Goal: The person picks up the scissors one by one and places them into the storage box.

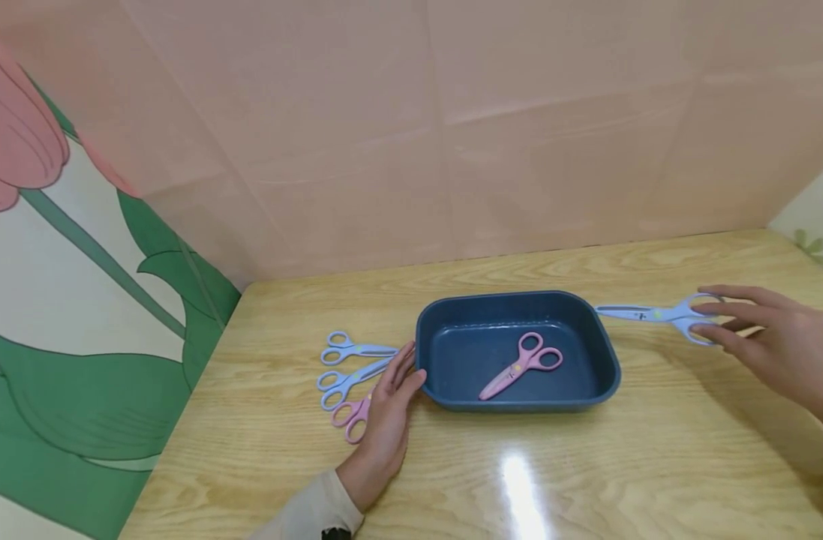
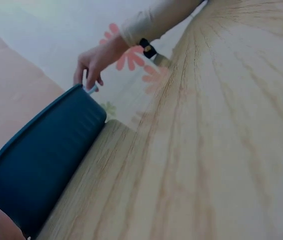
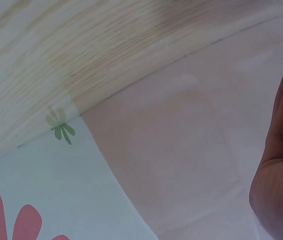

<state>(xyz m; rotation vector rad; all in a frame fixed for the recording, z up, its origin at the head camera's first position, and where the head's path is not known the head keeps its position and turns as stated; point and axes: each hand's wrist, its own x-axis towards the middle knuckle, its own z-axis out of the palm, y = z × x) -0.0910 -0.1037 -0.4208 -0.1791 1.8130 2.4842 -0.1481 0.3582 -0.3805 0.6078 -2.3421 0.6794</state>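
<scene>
A dark blue rectangular bin (image 1: pixel 512 406) stands on the table, with pink scissors (image 1: pixel 516 369) lying on its floor. My left hand (image 1: pixel 387 409) rests against the bin's left side, fingers extended along the wall and thumb by the front corner. At the right, my right hand (image 1: pixel 782 337) pinches light blue scissors (image 1: pixel 644 313) by the finger loops. Their blades point left, and the tip is right by the bin's right rim in the head view. Only part of the right hand (image 3: pixel 281 150) appears at the edge of the right wrist view.
Left of the bin lie two blue scissors (image 1: pixel 357 350) and pink scissors (image 1: pixel 358 409), their blades partly behind the left hand. A pinkish covered wall (image 1: pixel 357 187) rises behind the wooden table (image 1: pixel 262 420). A floral panel (image 1: pixel 100 300) stands on the left.
</scene>
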